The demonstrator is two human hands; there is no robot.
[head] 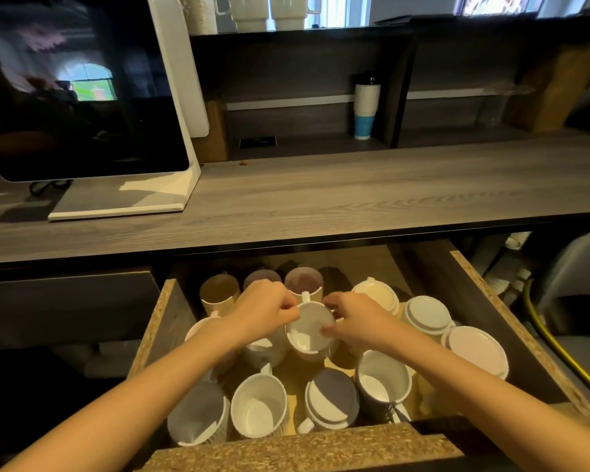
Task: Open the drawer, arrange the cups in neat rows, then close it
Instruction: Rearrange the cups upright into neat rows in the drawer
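Observation:
The drawer (491,301) stands pulled out below the counter, full of cups. In its middle is a white mug (309,330), upright, handle pointing away from me. My left hand (264,310) pinches its left rim and my right hand (351,318) grips its right rim. Tall beige and purple tumblers (218,291) stand along the back. Upside-down white cups (426,315) line the right side. Across the front sit a grey cup (198,417), a white mug (258,408), an upside-down grey mug (332,396) and a grey mug (382,379).
The wooden counter (355,195) overhangs the drawer's back. A white-framed screen (82,97) stands on it at left. A stack of paper cups (365,110) sits on a shelf behind. A yellow hose (552,338) runs past the drawer's right side.

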